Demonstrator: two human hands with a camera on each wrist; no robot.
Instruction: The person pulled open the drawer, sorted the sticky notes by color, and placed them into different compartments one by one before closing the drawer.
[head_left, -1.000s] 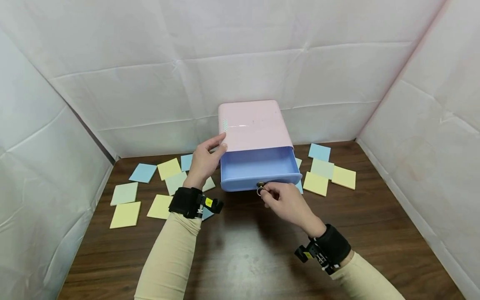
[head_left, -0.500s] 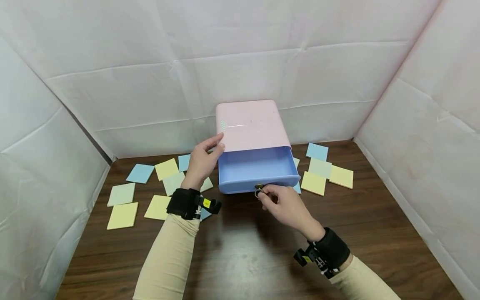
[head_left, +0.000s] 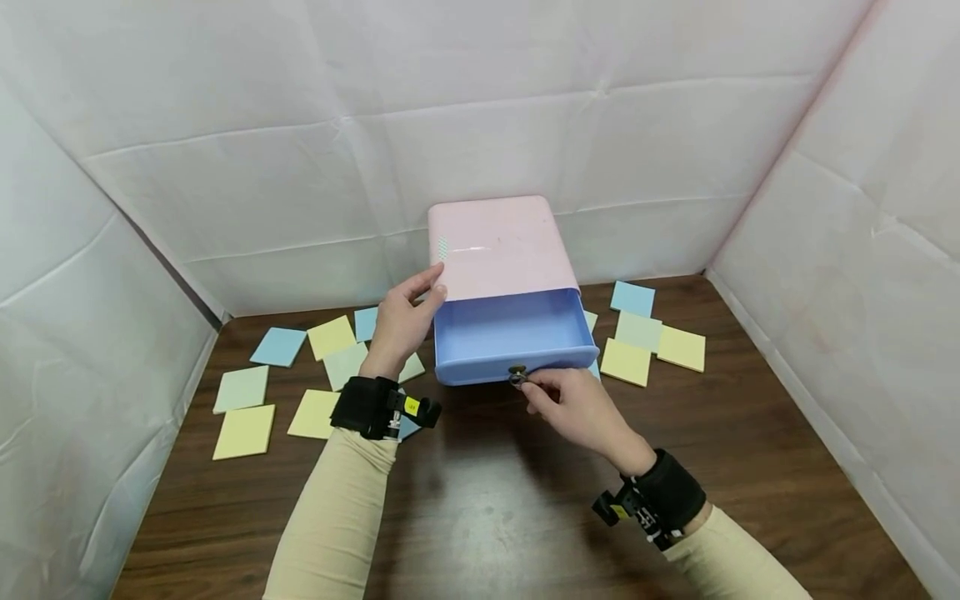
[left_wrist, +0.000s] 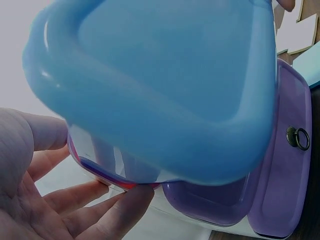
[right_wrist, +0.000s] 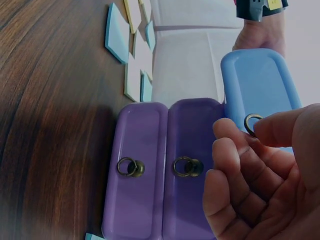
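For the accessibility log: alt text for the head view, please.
A person's right hand pinches the ring pull of an open blue drawer in a pink drawer box, which the left hand steadies. Sticky notes lie scattered on the wooden table.

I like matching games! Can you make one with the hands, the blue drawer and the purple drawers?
Things:
1. left hand
2. right hand
3. blue drawer
4. purple drawers

States:
a. pulled out
b. shut, rings hanging
c. pinches the ring pull
d. rests on the pink cabinet

Pairs: 1-d, 2-c, 3-a, 4-b
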